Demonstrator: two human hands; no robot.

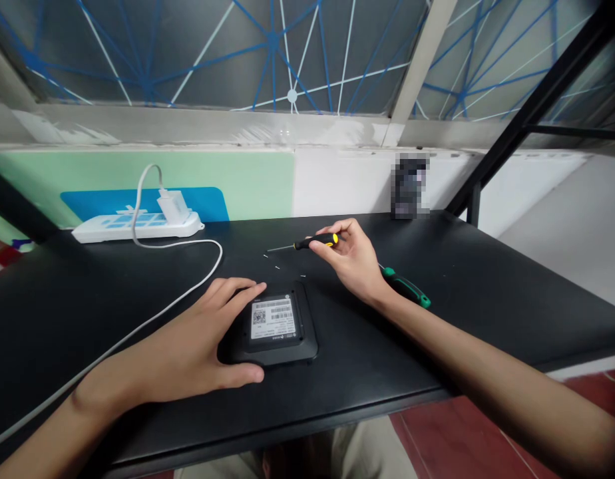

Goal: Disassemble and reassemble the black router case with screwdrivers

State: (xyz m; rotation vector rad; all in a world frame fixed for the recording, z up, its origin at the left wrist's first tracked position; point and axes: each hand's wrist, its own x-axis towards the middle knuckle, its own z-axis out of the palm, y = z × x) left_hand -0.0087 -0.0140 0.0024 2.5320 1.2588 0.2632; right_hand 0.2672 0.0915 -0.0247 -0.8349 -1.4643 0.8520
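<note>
A flat black box (309,332) with rounded corners lies on the table, its white label (280,319) with a QR code and barcodes facing up. My left hand (202,339) grips the box from the left side, thumb along the near edge and fingers at the far edge. Pinched in the fingers of my right hand (355,256) is a screwdriver (310,242) with a black and yellow handle. Its shaft points left, held over the table beyond the box. Several small screws (277,267) lie near the screwdriver's tip and the box's far edge.
A green and black screwdriver (406,287) rests beside my right wrist. At the back left sits a white power strip (138,226) with a plugged-in charger (172,206). Its white cable (188,293) crosses the left side of the table. A pixelated dark object (410,186) stands against the wall.
</note>
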